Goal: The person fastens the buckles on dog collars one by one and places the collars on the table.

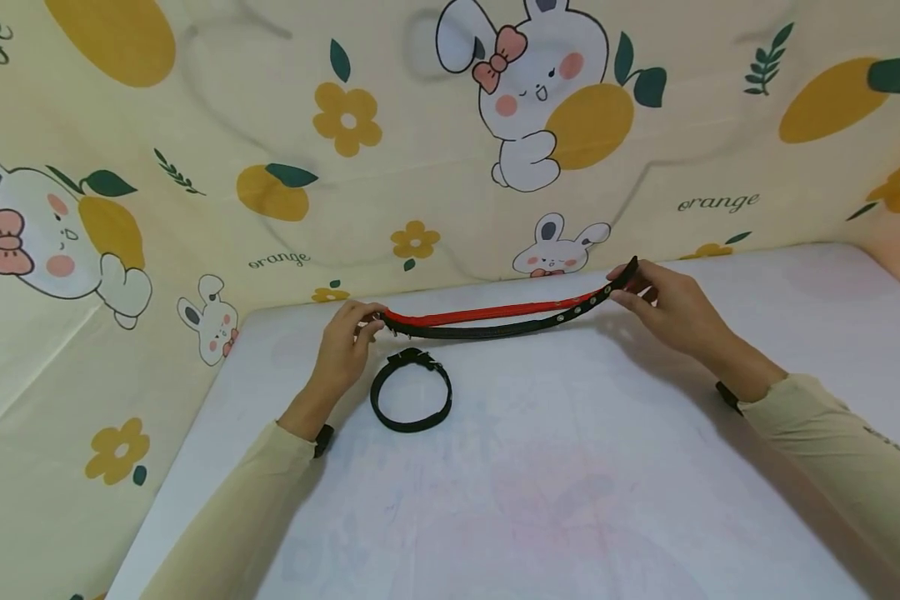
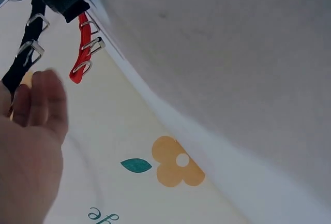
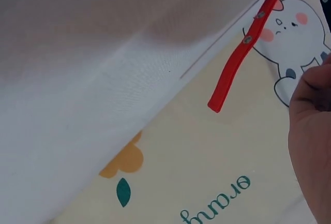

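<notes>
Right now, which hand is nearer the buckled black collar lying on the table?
Left. The left hand holds the strap's buckle end just above and left of the black collar; the right hand pinches the far end, well off to the right.

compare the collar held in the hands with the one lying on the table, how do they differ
The held collar is stretched out straight between the left hand and right hand; the lying collar is buckled into a closed ring on the table. The held collar shows red and black; the lying collar is all black. Both are strap collars with metal fittings.
</notes>
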